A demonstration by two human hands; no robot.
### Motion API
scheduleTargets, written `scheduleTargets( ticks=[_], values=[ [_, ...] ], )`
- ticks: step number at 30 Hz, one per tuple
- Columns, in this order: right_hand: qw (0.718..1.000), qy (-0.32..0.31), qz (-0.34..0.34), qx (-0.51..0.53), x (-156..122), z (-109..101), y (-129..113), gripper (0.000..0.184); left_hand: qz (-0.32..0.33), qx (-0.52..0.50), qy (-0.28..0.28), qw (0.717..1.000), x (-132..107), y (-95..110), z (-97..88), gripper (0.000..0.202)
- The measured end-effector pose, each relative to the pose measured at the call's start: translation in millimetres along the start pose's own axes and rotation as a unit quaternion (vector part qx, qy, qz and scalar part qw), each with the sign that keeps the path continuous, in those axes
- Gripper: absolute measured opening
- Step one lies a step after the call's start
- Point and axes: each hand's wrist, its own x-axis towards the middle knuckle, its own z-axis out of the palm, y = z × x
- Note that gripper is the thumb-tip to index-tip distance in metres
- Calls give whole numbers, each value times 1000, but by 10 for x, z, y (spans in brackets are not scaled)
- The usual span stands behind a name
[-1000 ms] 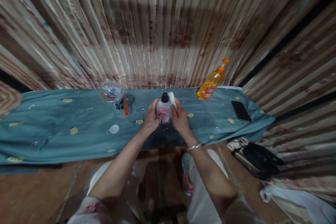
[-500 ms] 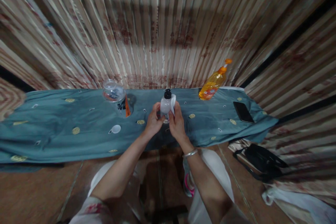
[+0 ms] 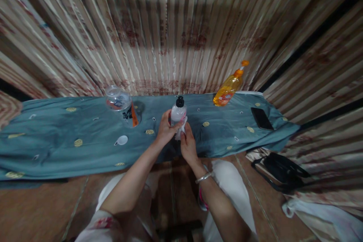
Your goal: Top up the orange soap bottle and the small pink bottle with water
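Note:
A clear bottle with a black cap [image 3: 178,112] stands upright over the middle of the cloth-covered table. My left hand [image 3: 166,130] is wrapped round its left side, thumb across the front. At the bottle's lower right, my right hand [image 3: 188,144] pinches a crumpled white tissue or cloth [image 3: 180,130] against it. Part of the bottle's base is hidden behind the fingers and the white piece. Left of my hands stands a transparent jar [image 3: 123,106] with a black and orange label. Near it lies a round white lid [image 3: 122,140].
An orange pump bottle [image 3: 227,90] stands at the back right of the green patterned cloth [image 3: 93,128]. A black phone [image 3: 261,118] lies near the right end. Pleated curtains [image 3: 170,38] hang behind. On the floor at the right is a black bag [image 3: 283,172].
My right hand has moved down from the bottle's upper right side to its lower right, bringing the white piece with it. The left hand keeps its hold.

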Motion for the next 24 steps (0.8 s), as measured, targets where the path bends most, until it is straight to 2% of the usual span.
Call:
scheduleTargets(
  ticks=[6, 9, 12, 14, 19, 22, 24],
  values=[
    [999, 16, -23, 36, 559, -165, -268, 52, -16, 8, 30, 999, 117, 23, 41, 49],
    [998, -8, 22, 57, 767, -163, -230, 47, -21, 1, 43, 999, 166, 2, 3, 47],
    [992, -38, 102, 69, 822, -128, -80, 40, -32, -19, 47, 998, 176, -21, -30, 49],
    [988, -50, 129, 71, 787, -119, 28, 35, -43, -42, 42, 997, 167, -27, -32, 51],
    [987, -54, 128, 83, 702, -189, 145, 31, -65, -108, 35, 991, 154, 9, 19, 54],
    [986, -48, 122, 106, 780, -237, 116, 31, -83, -149, 43, 984, 172, 64, 28, 57],
    [977, -47, 144, 151, 866, -245, 94, 31, -97, -174, 49, 979, 189, 113, 4, 59]
  ],
)
